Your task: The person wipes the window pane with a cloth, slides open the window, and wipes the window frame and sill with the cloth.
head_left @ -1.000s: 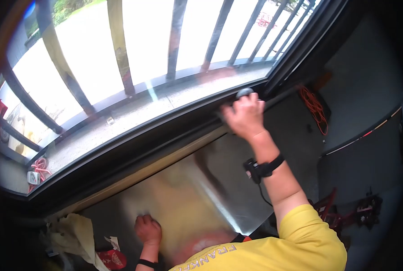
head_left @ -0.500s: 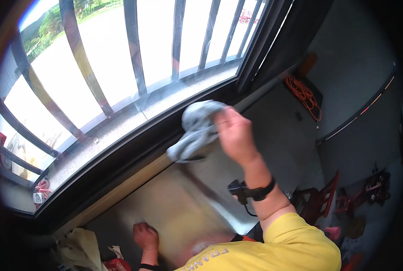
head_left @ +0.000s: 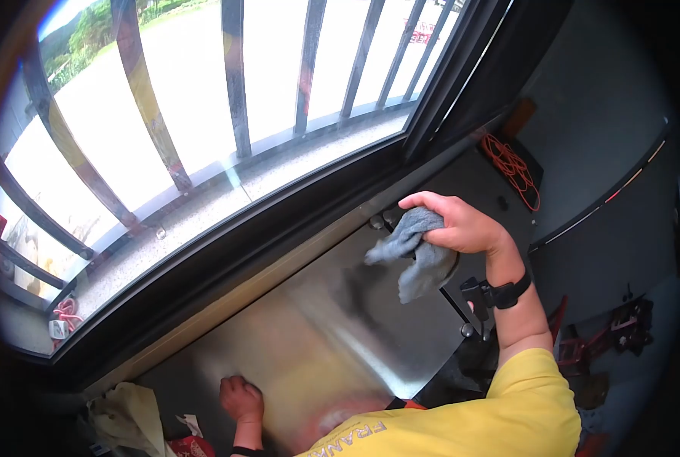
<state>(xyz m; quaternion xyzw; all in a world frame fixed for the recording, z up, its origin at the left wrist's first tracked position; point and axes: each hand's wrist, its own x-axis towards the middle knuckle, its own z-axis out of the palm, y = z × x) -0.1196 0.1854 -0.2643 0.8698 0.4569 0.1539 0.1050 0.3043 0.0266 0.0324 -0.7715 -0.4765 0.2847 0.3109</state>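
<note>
My right hand (head_left: pixel 462 225) is raised over a glossy, reflective surface (head_left: pixel 279 320), with a crumpled grey-blue cloth (head_left: pixel 422 244) hanging from its grip. The thumb and fingers pinch the cloth, and its loose ends dangle below. Against the left part of that surface rests my left hand (head_left: pixel 241 398), its fingers curled in and no object showing in them. A black strap with a small device (head_left: pixel 496 293) is around my right wrist.
A barred window (head_left: pixel 233 91) in a dark frame runs along the far side, with a light ledge below the frame. To the right lies coiled orange cord (head_left: pixel 511 171). At lower left are a pale crumpled cloth (head_left: pixel 130 415) and a red packet (head_left: pixel 191 445).
My right hand has moved right and slightly down with the cloth, away from the window frame. The left hand stays in nearly the same place.
</note>
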